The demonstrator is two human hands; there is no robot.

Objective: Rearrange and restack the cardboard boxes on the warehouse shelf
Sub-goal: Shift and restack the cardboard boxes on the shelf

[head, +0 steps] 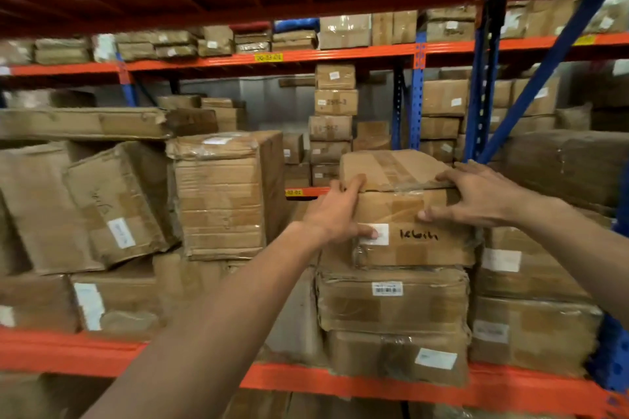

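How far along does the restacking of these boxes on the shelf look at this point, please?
Done: a three-high stack stands here. In hand: the left hand and right hand grip its top box. Left: the tilted boxes lean unstacked.

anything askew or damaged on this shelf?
Yes. Left of the hands, a labelled box sits tilted, leaning against its neighbours rather than lying flat. The tall box beside it has a crumpled, torn top edge. The flat box above them has a ragged right end. The handled stack looks squashed but square.
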